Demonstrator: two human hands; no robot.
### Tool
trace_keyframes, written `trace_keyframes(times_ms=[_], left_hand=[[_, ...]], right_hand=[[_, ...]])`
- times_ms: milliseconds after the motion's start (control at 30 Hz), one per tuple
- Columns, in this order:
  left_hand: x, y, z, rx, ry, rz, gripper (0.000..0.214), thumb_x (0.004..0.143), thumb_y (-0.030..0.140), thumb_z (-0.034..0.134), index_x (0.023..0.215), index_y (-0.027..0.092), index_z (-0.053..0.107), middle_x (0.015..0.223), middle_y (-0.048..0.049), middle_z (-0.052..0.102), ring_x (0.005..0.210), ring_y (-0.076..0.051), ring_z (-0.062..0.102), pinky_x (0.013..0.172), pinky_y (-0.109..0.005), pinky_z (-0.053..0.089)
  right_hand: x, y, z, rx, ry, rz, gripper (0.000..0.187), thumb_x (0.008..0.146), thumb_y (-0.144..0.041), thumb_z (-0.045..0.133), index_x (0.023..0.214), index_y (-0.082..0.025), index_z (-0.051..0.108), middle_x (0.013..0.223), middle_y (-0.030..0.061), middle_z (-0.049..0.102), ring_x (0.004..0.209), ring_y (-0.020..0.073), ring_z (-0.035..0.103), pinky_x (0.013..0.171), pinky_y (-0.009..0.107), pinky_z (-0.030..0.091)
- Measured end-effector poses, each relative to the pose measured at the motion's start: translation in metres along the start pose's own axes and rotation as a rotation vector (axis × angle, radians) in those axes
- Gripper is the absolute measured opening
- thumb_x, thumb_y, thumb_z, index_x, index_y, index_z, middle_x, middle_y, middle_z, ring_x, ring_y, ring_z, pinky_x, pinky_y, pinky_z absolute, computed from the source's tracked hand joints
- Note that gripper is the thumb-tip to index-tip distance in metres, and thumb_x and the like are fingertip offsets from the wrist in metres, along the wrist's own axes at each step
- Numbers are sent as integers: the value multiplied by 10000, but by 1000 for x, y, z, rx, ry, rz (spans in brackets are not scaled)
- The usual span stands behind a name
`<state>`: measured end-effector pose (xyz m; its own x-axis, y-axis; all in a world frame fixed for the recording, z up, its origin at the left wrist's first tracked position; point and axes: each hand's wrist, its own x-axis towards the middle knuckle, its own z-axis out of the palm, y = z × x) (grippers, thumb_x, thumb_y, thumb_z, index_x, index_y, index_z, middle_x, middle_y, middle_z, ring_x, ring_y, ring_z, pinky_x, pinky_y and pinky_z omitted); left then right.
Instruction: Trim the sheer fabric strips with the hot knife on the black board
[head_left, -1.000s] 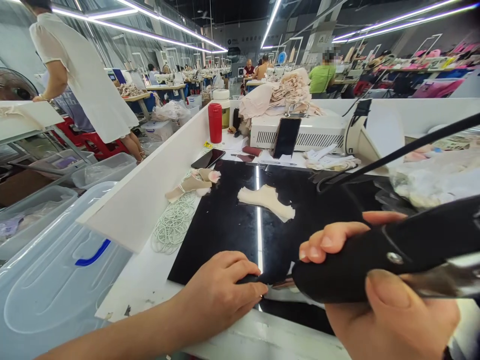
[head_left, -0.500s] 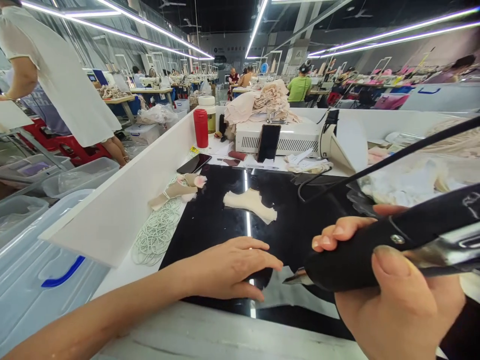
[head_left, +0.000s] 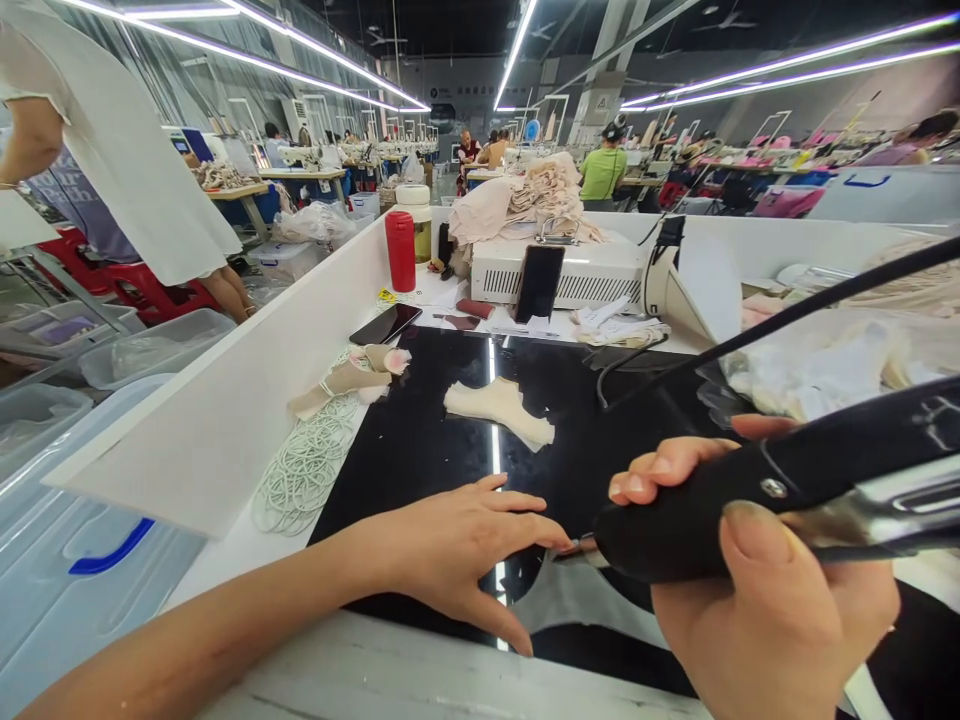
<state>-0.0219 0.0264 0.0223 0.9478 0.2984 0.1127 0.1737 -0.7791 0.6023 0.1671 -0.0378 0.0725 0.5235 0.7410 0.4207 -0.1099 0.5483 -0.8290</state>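
Observation:
My right hand [head_left: 765, 600] is closed round a black corded hand tool [head_left: 787, 480], whose tip points left toward my left hand. My left hand [head_left: 469, 545] lies flat with its fingers spread on a piece of black fabric [head_left: 570, 600] at the near edge of the glossy black work surface [head_left: 435, 430]. The forefinger almost meets the tool's tip. Farther back on the surface lies a stack of cream fabric pieces [head_left: 501, 408].
A coil of white elastic [head_left: 304, 470] and a bundle of beige pieces [head_left: 352, 378] lie at the left. Behind are two phones [head_left: 385, 324] [head_left: 538, 283], a red bottle [head_left: 400, 251], a white machine box [head_left: 577, 272] under piled fabric and clear bins [head_left: 67, 560]. A person in white [head_left: 127, 140] stands at left.
My left hand has gone from a curled pinch on the black fabric to a flat, spread hand. The tool in my right hand has moved slightly, its tip now beside my left forefinger.

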Motion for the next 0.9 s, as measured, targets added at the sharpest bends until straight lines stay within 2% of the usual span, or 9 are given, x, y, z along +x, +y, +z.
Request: trace_keyframes(times_ms=[133, 500, 667, 800, 900], left_hand=[[1, 0, 1, 1, 12, -4, 735, 886, 402, 873, 1497, 229, 504, 1418, -103, 698, 1502, -325, 523, 1322, -624, 262], [2, 0, 7, 12, 35, -13, 794, 850, 453, 898, 1499, 237, 493, 1441, -121, 684, 1528, -345, 488, 1311, -654, 259], [3, 2, 6, 30, 40, -18, 800, 831, 463, 913, 1483, 222, 515, 1457, -121, 673, 1519, -341, 500, 1309, -656, 268], [3, 2, 7, 28, 23, -30, 859, 831, 464, 911, 1533, 225, 479, 1478, -124, 663, 1536, -343, 476, 1314, -660, 246], [3, 0, 8, 49, 23, -37, 882, 830, 503, 904, 1544, 208, 479, 1504, -154, 641, 1538, -362, 469, 1310, -659, 255]], right_hand=[[1, 2, 0, 1, 6, -3, 425, 747, -372, 925, 1072, -257, 676, 740, -32, 695, 627, 195, 638, 590, 340, 596], [-5, 2, 3, -14, -20, 12, 405, 768, -359, 891, 1084, -258, 659, 744, -24, 699, 610, 211, 653, 576, 371, 620], [-7, -4, 5, 44, -30, 17, 437, 732, -384, 942, 1048, -255, 670, 711, -31, 687, 578, 193, 629, 526, 328, 606], [-11, -6, 7, 56, -60, 33, 487, 701, -422, 976, 1044, -264, 669, 692, -36, 684, 576, 189, 621, 555, 334, 619], [-13, -5, 7, 44, -72, 52, 430, 748, -398, 937, 1058, -272, 666, 708, -31, 688, 598, 192, 630, 585, 346, 626]])
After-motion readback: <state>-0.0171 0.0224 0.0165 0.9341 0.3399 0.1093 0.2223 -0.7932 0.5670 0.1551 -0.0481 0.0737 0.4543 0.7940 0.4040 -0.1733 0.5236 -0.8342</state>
